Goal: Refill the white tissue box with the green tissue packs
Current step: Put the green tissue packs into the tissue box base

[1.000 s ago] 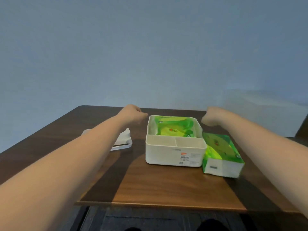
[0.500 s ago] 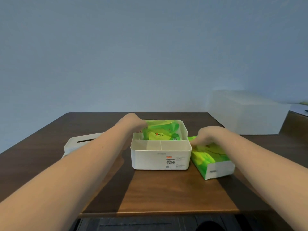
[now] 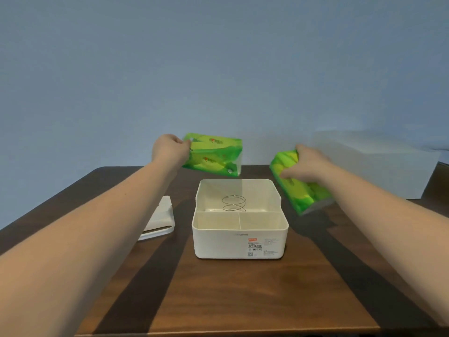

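Counter (image 3: pixel 218 300): dark wood surface bearing the box and lid; its near edge runs along the bottom of the view, and both forearms reach out over it.
Left hand (image 3: pixel 167 149): raised above the counter, arm extended forward; fingers wrapped round the left end of one green tissue pack (image 3: pixel 213 154), which hangs in the air above the far left corner of the box, tilted, clear of the rim.
Right hand (image 3: pixel 306 165): arm extended forward, fingers curled over the top of a second green tissue pack (image 3: pixel 301 190), held tilted to the right of the box and lifted off the counter.
Hidden or unclear: fingertips of both hands lie behind the packs; print on the packs is blurred; a pale block (image 3: pixel 379 161) at far right is indistinct.
White tissue box (image 3: pixel 239 242): open-topped, standing at the centre of the counter, a label on its near wall. A divider splits off two small front compartments, both bare. The large rear compartment holds only a wire spring (image 3: pixel 234 203).
Lid (image 3: pixel 161 218): white, lying on the counter left of the box, partly covered by the left forearm.
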The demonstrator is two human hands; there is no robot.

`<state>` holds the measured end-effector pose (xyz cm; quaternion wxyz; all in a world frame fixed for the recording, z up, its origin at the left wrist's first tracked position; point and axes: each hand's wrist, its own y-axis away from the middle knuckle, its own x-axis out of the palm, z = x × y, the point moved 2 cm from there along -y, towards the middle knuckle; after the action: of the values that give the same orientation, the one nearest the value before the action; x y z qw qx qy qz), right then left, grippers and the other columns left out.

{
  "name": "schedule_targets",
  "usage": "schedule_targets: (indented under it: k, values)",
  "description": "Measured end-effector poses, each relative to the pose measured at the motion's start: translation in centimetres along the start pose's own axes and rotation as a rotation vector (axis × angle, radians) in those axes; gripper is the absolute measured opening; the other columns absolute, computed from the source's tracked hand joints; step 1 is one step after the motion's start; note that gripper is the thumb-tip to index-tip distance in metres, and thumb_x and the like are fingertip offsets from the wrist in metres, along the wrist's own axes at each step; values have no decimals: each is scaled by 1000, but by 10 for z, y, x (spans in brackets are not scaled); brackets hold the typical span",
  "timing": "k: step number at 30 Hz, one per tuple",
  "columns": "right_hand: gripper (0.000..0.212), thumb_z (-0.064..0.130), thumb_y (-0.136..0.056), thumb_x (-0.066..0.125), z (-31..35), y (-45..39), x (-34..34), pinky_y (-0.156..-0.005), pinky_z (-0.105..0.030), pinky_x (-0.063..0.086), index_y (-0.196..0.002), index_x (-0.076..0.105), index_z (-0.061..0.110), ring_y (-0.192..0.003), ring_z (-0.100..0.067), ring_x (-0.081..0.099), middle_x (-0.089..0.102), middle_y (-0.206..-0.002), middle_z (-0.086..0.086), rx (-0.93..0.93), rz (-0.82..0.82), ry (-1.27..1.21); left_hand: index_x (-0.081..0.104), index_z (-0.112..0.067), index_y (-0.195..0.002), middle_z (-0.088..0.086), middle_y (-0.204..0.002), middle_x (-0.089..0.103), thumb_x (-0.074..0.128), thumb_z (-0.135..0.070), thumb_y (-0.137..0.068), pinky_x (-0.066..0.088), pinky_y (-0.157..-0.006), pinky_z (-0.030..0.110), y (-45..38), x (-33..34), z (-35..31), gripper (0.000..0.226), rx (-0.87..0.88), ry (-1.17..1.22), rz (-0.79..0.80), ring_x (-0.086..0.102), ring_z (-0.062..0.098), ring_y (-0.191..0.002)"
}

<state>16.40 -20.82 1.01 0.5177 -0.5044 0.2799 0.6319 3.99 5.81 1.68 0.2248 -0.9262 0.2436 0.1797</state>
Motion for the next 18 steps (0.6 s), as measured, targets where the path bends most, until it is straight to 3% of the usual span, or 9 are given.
schedule_targets:
  k: [3,6,11,15,18]
  values:
    - [101,54,-57,70,23,-7,-16,-104,-49,43,-145,27,28,-131,-37,43,41,-143,-16,-130,-102,-66,49,-14,-65,5,-65,51,57,-27,-91,36,-60,29,-16,0,18,30,-19,-49,-55,48,27,-74]
    - [105,50,-64,74,51,-3,-23,-113,-48,33,-151,17,31,-140,-34,31,31,-152,-14,-374,-81,-62,57,-8,-85,12,-86,57,54,-23,-94,38,-71,32,-27,8,37,18,-48,-248,53,50,29,-81]
    - [100,38,-75,77,90,22,-19,-116,-28,20,-153,15,26,-144,-22,25,29,-154,-8,-757,120,47,60,-3,-92,16,-91,59,52,-20,-94,42,-71,34,-35,18,69,19,-107,-369,145,53,33,-82]
    - [97,36,-78,76,105,28,-7,-110,-19,18,-153,14,29,-143,-17,25,28,-153,-3,-847,247,94,67,1,-105,19,-101,71,57,-21,-92,54,-78,40,-37,20,85,28,-123,-308,158,67,35,-94]
    - [97,37,-78,75,108,28,5,-117,-28,19,-153,13,31,-144,-17,23,26,-155,-2,-868,333,136,70,-1,-106,17,-101,74,60,-24,-91,56,-81,40,-36,24,90,29,-122,-317,192,71,31,-94]
